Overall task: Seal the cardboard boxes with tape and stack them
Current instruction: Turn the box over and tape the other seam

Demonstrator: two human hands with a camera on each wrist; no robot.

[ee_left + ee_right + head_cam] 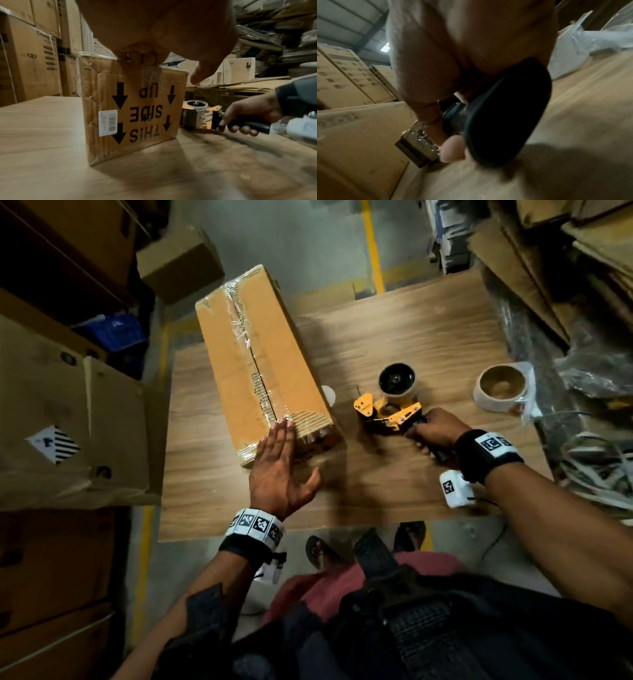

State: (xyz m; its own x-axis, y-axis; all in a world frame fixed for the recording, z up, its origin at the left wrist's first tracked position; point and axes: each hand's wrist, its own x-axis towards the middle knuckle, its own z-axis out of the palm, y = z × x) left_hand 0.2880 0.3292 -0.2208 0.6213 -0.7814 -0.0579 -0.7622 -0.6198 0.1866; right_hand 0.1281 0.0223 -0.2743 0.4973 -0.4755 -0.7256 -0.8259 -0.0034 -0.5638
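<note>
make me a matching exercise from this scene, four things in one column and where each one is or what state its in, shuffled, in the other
Things:
1. box
2. tape gun
3. spare roll
4. left hand

Places or states:
A. lies alone on the table's right side
B. flat, fingers on the box's near top edge
C. taped along its top seam
D. handle held by the right hand

Pairs: 1-C, 2-D, 3-A, 4-B
</note>
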